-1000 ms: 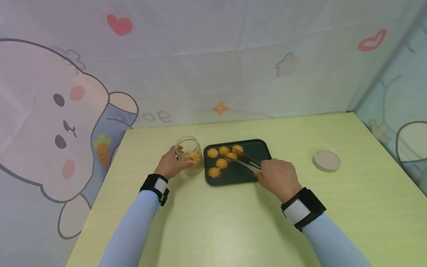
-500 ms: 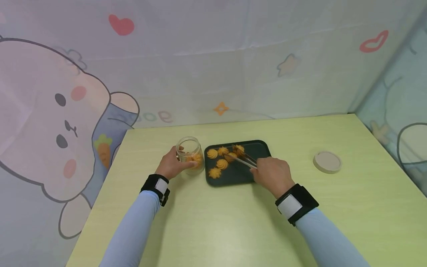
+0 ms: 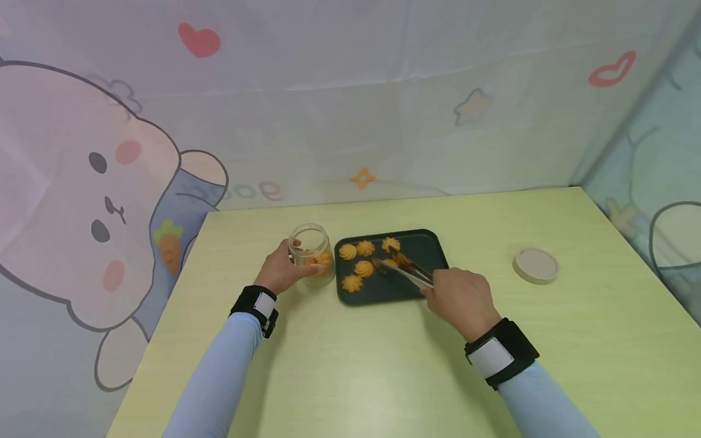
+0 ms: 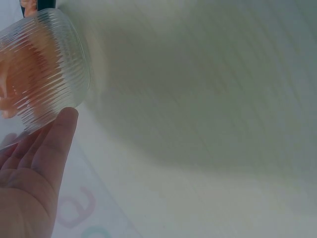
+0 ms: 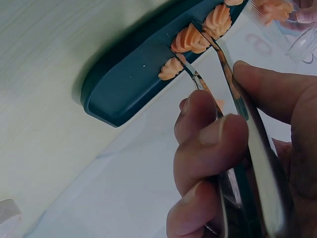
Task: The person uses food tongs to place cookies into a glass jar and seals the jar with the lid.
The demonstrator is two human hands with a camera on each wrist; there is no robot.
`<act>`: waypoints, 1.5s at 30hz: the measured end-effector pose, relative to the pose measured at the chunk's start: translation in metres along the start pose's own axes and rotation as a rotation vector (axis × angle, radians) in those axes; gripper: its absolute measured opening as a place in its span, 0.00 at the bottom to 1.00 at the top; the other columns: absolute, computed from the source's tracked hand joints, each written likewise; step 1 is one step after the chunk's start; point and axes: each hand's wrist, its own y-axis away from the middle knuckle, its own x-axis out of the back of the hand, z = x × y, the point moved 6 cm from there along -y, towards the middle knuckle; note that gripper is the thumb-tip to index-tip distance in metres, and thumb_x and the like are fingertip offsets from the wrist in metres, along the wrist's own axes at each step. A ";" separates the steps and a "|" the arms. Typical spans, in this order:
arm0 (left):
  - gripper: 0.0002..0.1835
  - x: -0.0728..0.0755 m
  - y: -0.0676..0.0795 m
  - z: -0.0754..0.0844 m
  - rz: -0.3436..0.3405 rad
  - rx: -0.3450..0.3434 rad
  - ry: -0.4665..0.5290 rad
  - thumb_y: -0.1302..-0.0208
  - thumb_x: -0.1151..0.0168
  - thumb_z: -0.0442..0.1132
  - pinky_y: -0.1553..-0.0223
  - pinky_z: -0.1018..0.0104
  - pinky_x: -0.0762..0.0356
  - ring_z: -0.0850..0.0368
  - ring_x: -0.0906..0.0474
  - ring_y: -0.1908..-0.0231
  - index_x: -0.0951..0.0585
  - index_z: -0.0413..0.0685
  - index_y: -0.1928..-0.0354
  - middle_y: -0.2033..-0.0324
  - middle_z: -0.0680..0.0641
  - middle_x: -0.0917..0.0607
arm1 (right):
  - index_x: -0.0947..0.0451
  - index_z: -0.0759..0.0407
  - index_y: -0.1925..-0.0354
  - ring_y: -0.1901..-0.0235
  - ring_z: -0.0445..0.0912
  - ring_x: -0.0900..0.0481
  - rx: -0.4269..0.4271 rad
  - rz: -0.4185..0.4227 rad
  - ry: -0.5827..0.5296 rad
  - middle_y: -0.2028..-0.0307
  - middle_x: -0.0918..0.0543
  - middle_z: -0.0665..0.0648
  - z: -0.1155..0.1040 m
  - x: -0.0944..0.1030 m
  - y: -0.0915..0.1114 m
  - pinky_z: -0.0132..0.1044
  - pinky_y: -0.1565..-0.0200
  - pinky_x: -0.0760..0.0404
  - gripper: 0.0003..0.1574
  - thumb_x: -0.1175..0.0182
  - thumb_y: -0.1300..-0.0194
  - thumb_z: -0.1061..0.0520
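My left hand (image 3: 285,267) grips a glass jar (image 3: 321,281), its thumb across the near side and its fingers behind. Piped cookies show through the wall, and the left wrist view has the jar's ribbed base (image 4: 74,69) beside the fingers. To the right lies a dark green tray (image 3: 424,249) with several swirled golden cookies (image 3: 364,269) on its left half. My right hand (image 3: 462,298) holds metal tongs (image 3: 413,277) over the tray. In the right wrist view the tongs (image 5: 257,148) have their tips on either side of one cookie (image 5: 189,39).
A pale round lid (image 3: 536,265) lies on the light yellow-green table (image 3: 350,371), right of the tray. Behind the table's back edge hangs a printed cloth backdrop (image 3: 306,134), and another panel stands at the right.
My right hand moved slightly left and forward, then drew back to the right with the tongs. One cookie by the tips has shifted right on the tray. The left hand stays on the jar.
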 end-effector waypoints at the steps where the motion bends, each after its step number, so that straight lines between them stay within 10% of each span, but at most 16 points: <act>1: 0.45 0.000 0.000 0.000 -0.001 0.000 -0.001 0.42 0.25 0.57 0.42 0.47 0.23 0.38 0.25 0.39 0.35 0.43 0.31 0.38 0.34 0.23 | 0.28 0.56 0.85 0.86 0.46 0.29 0.000 0.000 0.000 0.88 0.29 0.52 0.000 0.000 0.001 0.41 0.85 0.32 0.26 0.33 0.34 0.49; 27: 0.44 0.000 -0.001 0.000 0.003 0.007 -0.024 0.42 0.25 0.57 0.45 0.48 0.22 0.39 0.23 0.41 0.34 0.43 0.32 0.40 0.34 0.22 | 0.26 0.57 0.81 0.85 0.47 0.28 0.032 0.060 -0.014 0.87 0.27 0.53 0.007 0.007 0.000 0.44 0.84 0.30 0.23 0.32 0.36 0.48; 45: 0.45 -0.001 -0.001 0.000 -0.002 0.020 -0.009 0.42 0.25 0.57 0.44 0.48 0.23 0.39 0.25 0.40 0.35 0.43 0.31 0.39 0.34 0.23 | 0.28 0.55 0.80 0.87 0.47 0.33 0.115 0.145 0.009 0.88 0.32 0.52 -0.027 0.071 -0.023 0.38 0.83 0.40 0.24 0.34 0.32 0.48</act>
